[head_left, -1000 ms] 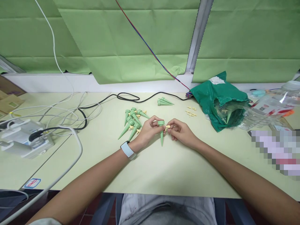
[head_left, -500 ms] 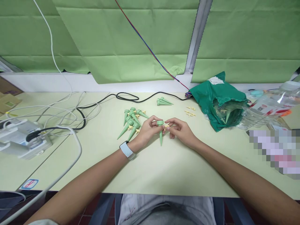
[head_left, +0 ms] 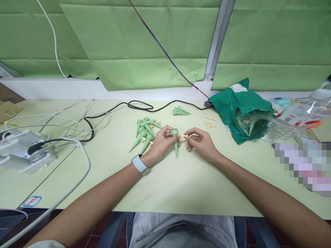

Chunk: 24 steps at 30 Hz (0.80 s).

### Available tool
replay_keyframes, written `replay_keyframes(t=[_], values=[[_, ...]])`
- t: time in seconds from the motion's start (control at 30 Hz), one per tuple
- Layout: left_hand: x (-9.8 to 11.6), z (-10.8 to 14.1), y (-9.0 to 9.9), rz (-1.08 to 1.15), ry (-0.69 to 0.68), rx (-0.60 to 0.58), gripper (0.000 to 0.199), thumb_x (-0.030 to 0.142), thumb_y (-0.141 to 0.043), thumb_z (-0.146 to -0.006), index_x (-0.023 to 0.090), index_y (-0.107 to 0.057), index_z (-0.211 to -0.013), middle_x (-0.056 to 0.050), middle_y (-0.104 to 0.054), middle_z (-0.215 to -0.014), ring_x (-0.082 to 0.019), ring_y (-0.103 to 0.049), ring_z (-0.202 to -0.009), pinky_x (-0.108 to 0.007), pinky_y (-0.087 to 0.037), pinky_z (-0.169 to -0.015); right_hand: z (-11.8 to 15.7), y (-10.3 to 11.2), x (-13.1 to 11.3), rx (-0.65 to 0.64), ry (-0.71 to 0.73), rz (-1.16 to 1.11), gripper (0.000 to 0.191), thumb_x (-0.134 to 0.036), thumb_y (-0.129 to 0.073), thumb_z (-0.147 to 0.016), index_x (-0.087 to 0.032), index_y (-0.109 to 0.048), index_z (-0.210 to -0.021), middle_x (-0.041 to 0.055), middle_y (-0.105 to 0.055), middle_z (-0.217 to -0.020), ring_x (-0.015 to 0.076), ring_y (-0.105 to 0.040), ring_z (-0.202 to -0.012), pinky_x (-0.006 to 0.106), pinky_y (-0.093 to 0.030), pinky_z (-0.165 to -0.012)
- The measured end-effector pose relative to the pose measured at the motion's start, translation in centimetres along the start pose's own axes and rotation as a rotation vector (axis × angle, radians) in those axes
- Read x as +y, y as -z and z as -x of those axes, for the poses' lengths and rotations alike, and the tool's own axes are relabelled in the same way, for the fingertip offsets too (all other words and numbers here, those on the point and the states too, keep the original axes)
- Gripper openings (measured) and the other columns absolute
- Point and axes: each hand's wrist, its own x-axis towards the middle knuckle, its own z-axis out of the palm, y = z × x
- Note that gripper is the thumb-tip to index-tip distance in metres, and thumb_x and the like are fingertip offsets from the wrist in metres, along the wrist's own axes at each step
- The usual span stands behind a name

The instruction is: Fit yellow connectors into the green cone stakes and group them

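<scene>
Left hand (head_left: 161,143) and right hand (head_left: 202,143) held close together over the tabletop (head_left: 196,186)
Left fingers wrap a green plastic spike (head_left: 176,143), tip down; right fingers pinch a small yellow piece (head_left: 183,136) just beside its head.

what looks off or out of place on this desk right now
The dark green plastic bag at the back right looks ripped open: its ragged edge exposes clear plastic and a green plastic spike inside. Loose black cable and white cable also sprawl untidily across the pale green desk.
</scene>
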Motion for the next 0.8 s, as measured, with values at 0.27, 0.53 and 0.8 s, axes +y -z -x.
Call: replay_keyframes(t=[0.27,0.53,0.8], values=[[0.3,0.2,-0.1,0.002,0.016,0.023,0.030,0.027,-0.078,-0.080,0.021,-0.055,-0.097,0.002,-0.065,-0.075,-0.016,-0.067,-0.073,-0.033,-0.053,-0.079,-4.2,8.7,1.6,0.483,0.243,0.804,0.013,-0.030,-0.062,-0.086,-0.020,-0.065,-0.094,0.0063,-0.074,-0.093,0.0186,-0.065,-0.067,0.033,-0.047,-0.071],[0.2,0.1,-0.2,0.018,0.013,0.051,0.030,0.027,-0.079,-0.078,0.021,-0.055,-0.096,0.004,-0.061,-0.073,-0.016,-0.067,-0.073,-0.032,-0.053,-0.078,-5.3,13.6,3.8,0.642,0.100,1.145,0.012,-0.025,-0.058,-0.086,-0.020,-0.066,-0.093,0.0110,-0.073,-0.093,0.0264,-0.064,-0.083,0.034,-0.042,-0.070],[0.4,0.1,-0.3,0.047,-0.004,0.080,0.034,0.027,-0.081,-0.074,0.021,-0.056,-0.096,0.004,-0.060,-0.072,-0.016,-0.068,-0.073,-0.032,-0.053,-0.078,-5.7,13.9,4.4,0.649,0.028,1.085,0.015,-0.023,-0.060,-0.082,-0.019,-0.073,-0.090,0.0105,-0.074,-0.093,0.0244,-0.064,-0.081,0.033,-0.044,-0.070]])
